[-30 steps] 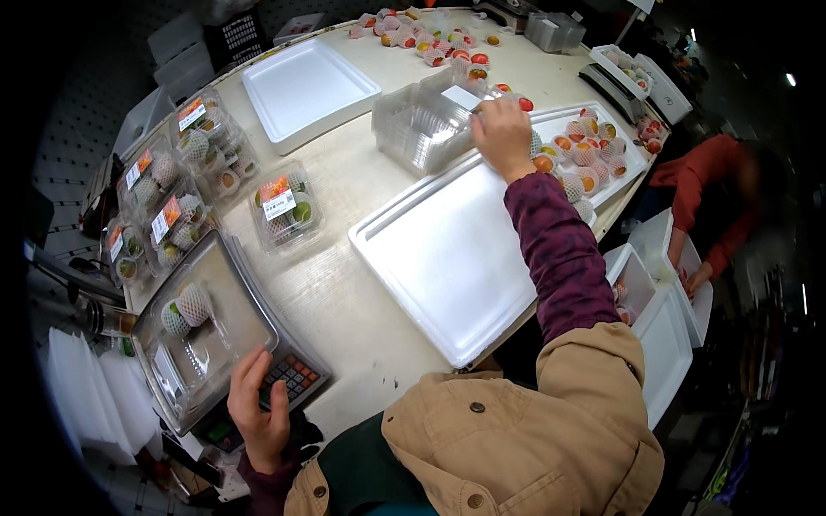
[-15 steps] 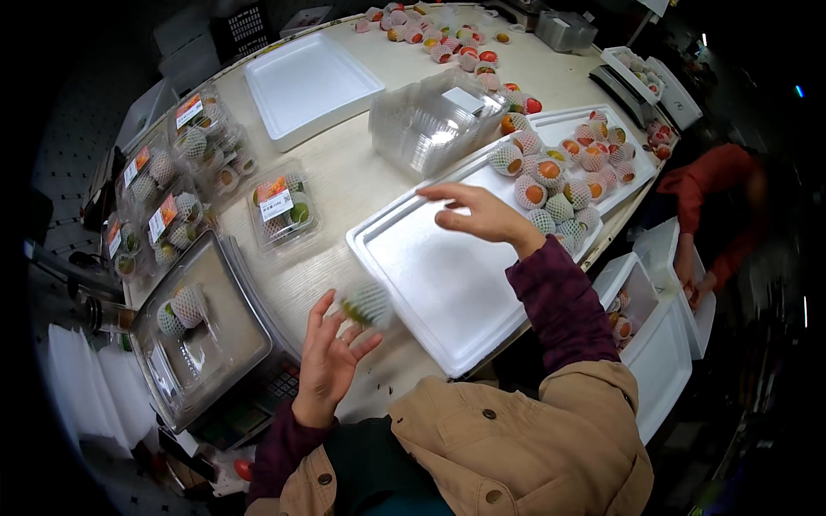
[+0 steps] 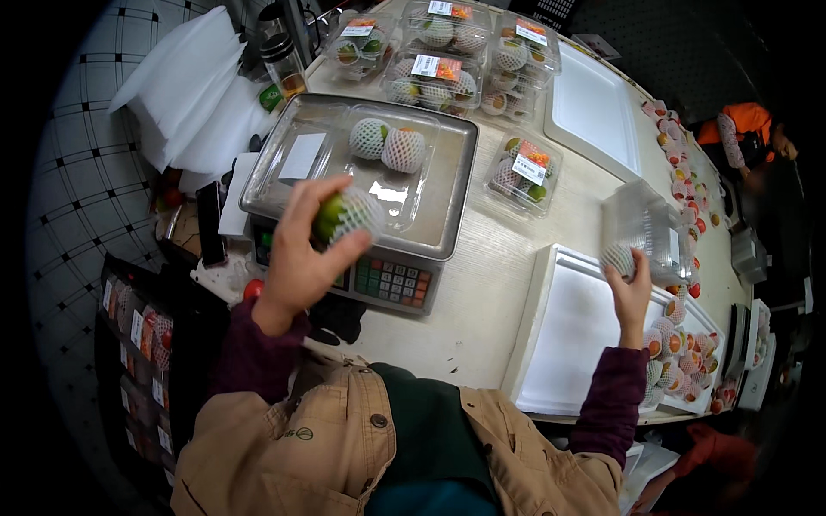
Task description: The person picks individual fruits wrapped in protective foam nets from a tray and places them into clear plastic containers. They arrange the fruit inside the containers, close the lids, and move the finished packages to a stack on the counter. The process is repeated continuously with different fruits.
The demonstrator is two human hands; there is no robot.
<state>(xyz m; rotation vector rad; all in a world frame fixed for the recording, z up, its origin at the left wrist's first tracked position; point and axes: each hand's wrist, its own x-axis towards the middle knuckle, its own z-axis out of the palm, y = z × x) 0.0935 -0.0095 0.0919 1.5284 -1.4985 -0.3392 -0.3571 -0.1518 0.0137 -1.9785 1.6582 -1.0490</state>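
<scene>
My left hand [image 3: 301, 249] grips a green fruit in a white foam net [image 3: 347, 217], held above the near edge of a scale [image 3: 454, 185]. On the scale's metal pan lies an open clear plastic box [image 3: 391, 193] with two net-wrapped fruits [image 3: 385, 144] inside, one greenish and one reddish. A white label [image 3: 303, 156] lies beside them. My right hand [image 3: 632, 288] closes on another fruit in a white foam net [image 3: 618, 258], above the far side of a white foam tray [image 3: 564, 331] and beside stacked clear boxes [image 3: 641, 228].
Filled, labelled fruit boxes [image 3: 434, 73] stand behind the scale, and a single one [image 3: 523, 176] sits to its right. More netted fruit [image 3: 684, 353] fills a tray at right. White foam sheets [image 3: 185, 86] lie left. Co-workers [image 3: 740, 133] are at the right.
The view has swung left toward the scale. The fruit that was blurred by my left hand is now gripped over the scale. My right hand, empty before, now holds a netted fruit.
</scene>
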